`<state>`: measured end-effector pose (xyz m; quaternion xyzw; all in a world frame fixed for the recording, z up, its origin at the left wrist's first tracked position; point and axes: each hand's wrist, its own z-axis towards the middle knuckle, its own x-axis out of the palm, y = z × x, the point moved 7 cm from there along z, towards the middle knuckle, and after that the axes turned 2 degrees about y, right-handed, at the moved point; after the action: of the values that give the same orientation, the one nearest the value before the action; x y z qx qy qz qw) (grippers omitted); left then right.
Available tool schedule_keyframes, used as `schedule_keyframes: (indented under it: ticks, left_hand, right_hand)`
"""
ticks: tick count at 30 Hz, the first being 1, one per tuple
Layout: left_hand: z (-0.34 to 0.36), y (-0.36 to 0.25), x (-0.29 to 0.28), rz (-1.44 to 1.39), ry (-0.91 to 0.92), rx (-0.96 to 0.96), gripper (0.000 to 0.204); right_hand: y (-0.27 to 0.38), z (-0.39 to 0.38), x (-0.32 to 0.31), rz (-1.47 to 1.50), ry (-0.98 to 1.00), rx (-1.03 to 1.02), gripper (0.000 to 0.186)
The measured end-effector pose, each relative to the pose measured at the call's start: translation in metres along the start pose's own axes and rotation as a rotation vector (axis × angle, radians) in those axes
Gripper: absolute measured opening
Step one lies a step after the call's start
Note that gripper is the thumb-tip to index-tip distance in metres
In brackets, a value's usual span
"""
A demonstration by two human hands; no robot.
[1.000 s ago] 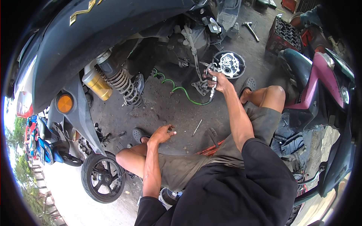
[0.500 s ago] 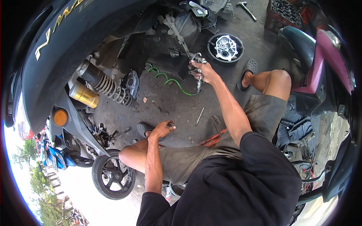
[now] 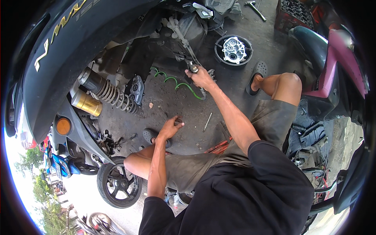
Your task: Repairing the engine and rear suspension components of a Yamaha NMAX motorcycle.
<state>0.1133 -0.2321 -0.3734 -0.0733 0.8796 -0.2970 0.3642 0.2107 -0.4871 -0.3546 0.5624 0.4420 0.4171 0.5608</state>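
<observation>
My right hand (image 3: 201, 78) is closed round a metal air gun (image 3: 193, 68), its far end toward a dirty metal rod-like part (image 3: 180, 36) under the motorcycle. Whether the two touch I cannot tell. A green coiled hose (image 3: 172, 80) runs up to the gun from the left, its end just below my hand. Over my left knee, my left hand (image 3: 170, 127) hangs with loosely curled fingers apart, and I see nothing in it.
A shock absorber with a gold canister (image 3: 87, 103) and a casing cover (image 3: 135, 91) are at left. A round black pan (image 3: 222, 53) holds a silver casing (image 3: 234, 49). On the ground lie a thin rod (image 3: 207, 122) and a T-shaped tool (image 3: 256, 11). A pink motorcycle (image 3: 333, 66) stands right.
My right hand has shifted slightly left and turned over the air gun, which is tilted differently; the hose end moved with it. My left hand has risen a little.
</observation>
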Motion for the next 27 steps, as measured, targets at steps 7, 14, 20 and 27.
schedule_keyframes:
  ticks: [7,14,20,27]
  left_hand:
    - [0.085,-0.107,-0.089,0.051,-0.598,0.194,0.055]
    - [0.168,-0.143,-0.104,0.12,-0.68,0.004,0.084]
    - [0.172,-0.137,-0.107,-0.126,-0.744,0.013,0.074]
    - [0.117,-0.138,-0.074,0.131,-0.6,0.433,0.03]
  right_hand:
    - [-0.01,-0.031,0.0,0.472,0.025,0.173,0.019]
    - [-0.023,-0.068,-0.019,0.671,-0.083,0.248,0.021]
    - [-0.035,-0.067,-0.034,0.717,-0.121,0.273,0.021]
    - [-0.034,-0.056,-0.02,0.673,-0.013,0.278,0.02]
